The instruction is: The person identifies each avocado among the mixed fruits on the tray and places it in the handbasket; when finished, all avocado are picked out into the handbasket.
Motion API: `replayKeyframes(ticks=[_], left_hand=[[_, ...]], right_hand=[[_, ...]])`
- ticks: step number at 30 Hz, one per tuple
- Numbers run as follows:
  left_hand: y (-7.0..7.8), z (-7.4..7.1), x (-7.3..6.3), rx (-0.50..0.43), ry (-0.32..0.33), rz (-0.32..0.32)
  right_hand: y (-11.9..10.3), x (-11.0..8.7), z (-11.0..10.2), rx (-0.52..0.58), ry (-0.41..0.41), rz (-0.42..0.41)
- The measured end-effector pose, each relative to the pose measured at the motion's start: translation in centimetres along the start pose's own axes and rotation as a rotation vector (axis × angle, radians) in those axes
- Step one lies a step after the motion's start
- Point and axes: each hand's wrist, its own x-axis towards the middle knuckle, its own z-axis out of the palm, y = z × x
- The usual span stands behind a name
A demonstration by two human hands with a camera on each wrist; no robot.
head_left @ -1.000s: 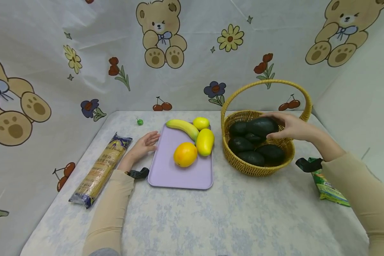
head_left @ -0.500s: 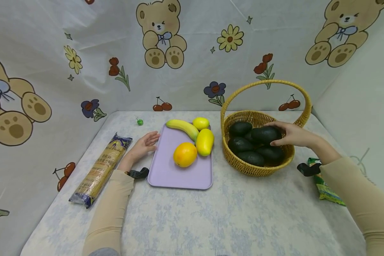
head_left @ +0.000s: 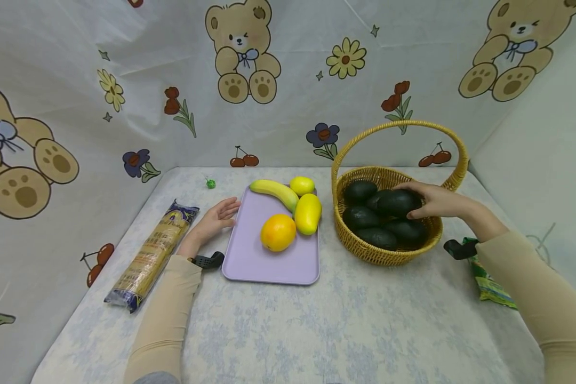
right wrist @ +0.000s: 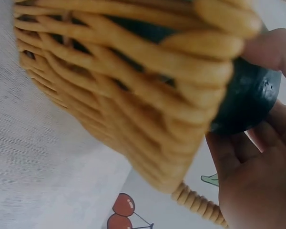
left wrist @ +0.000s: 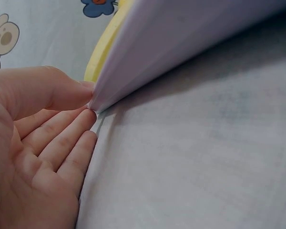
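Inside the wicker basket (head_left: 381, 258), my right hand (head_left: 434, 200) grips a dark avocado (head_left: 397, 204) between thumb and fingers, on top of several other avocados (head_left: 360, 216). The right wrist view shows that avocado (right wrist: 250, 95) beyond the woven rim, with my fingers around its end. My left hand (head_left: 215, 220) lies beside the purple tray (head_left: 269, 272), fairly straight fingers at its left edge. Up close in the left wrist view, my thumb and fingertips touch the tray's rim (left wrist: 101, 98). On the tray lie a banana (head_left: 276, 193), a lemon (head_left: 302, 185), a yellow mango (head_left: 308, 214) and an orange-yellow round fruit (head_left: 278, 233).
A long pack of pasta (head_left: 154, 253) lies left of my left forearm. A green packet (head_left: 492, 282) is partly hidden under my right sleeve. The basket's tall handle (head_left: 398, 124) arches above the avocados. Behind the tray sits a tiny green object (head_left: 210, 183).
My right hand has moved slightly down and right with the avocado, lowering it onto the others in the basket. It has barely moved in the last half second. My left hand has stayed put.
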Motion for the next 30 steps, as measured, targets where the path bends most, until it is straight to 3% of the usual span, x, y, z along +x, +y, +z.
replayKeyframes(ticks=[18, 30], left_hand=[[-0.04, 0.00, 0.11, -0.004, -0.007, -0.008], [-0.08, -0.05, 0.10, -0.011, -0.004, -0.003]], right_hand=[[-0.46, 0.98, -0.46, -0.011, -0.085, 0.084], [-0.41, 0.92, -0.35, -0.013, -0.010, 0.102]])
